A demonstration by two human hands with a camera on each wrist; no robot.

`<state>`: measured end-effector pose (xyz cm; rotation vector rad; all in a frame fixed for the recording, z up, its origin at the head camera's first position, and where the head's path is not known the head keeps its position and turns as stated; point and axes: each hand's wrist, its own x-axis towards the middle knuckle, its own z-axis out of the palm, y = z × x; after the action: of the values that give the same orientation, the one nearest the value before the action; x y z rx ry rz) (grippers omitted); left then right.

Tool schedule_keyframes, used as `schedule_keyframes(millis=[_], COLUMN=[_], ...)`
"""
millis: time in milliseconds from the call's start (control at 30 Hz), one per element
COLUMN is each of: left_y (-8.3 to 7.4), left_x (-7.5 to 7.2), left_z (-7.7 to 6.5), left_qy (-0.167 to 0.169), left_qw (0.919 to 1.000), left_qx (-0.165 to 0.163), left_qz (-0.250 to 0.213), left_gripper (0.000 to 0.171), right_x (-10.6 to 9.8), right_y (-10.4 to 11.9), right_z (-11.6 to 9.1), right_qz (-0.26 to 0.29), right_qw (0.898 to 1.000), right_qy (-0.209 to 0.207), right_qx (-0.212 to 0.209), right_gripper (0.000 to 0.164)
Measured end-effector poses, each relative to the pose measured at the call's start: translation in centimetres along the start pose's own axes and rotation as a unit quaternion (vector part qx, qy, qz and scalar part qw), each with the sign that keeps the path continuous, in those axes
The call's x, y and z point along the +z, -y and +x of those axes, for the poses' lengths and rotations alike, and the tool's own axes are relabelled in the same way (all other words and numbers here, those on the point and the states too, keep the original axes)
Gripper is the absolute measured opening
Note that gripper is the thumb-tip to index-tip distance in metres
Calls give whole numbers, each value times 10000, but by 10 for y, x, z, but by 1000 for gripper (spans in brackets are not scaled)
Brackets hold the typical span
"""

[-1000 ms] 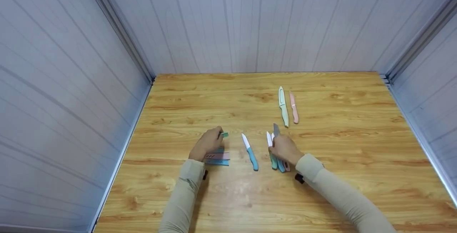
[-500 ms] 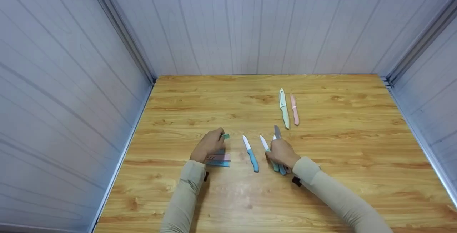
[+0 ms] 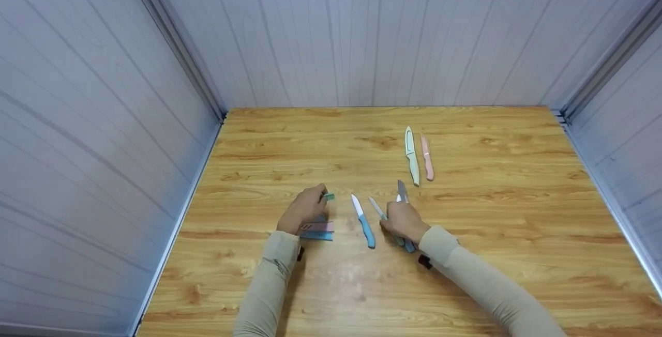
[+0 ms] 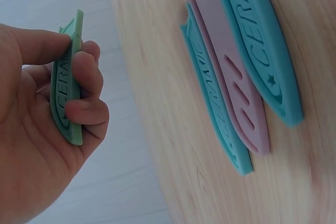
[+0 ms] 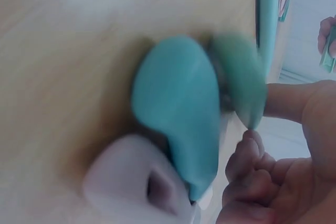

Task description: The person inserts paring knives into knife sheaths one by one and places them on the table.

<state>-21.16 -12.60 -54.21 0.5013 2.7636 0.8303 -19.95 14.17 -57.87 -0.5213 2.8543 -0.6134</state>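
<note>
Just right of head-view centre, my right hand (image 3: 406, 220) pinched green knife (image 5: 239, 77), now swung leftward from blue handle (image 5: 176, 90): singled out, apparently. Left of centre, my left hand (image 3: 304, 208) gripped green sheath (image 4: 66, 85).

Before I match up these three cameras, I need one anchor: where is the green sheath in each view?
Head: the green sheath shows just below centre, partly hidden by fingers.
Left wrist: at the left, held between thumb and fingers.
Right wrist: at the right edge, above mid-height.
Shared landmark: the left hand holding it.
</note>
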Motion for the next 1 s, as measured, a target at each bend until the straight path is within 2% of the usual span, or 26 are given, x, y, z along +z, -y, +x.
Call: schedule_keyframes(millis=[200,367,533,733,900,1000], left_y=[-2,-5,-9,-12,-16,-19], left_x=[1,2,3,5,5,4], left_z=[1,3,5,6,7,8], left_qy=[14,-28,38,30,-30,0], left_qw=[10000,10000,9996,9994,9994,9994], left_qx=[31,85,249,286,267,205], left_qz=[-27,32,-154,-184,-225,-270], left_gripper=[18,17,17,18,18,19], right_x=[-2,-11,-28,-42,-43,-43], right_y=[4,5,5,2,-1,-1], right_z=[1,5,10,13,13,13], right_qz=[304,598,725,820,1360,1767], right_qw=[9992,9981,9971,9965,9900,9834], right_qy=[-148,-149,-244,-60,65,256], right_qx=[-214,-46,45,-168,-378,-323], right_gripper=[28,18,19,29,28,25])
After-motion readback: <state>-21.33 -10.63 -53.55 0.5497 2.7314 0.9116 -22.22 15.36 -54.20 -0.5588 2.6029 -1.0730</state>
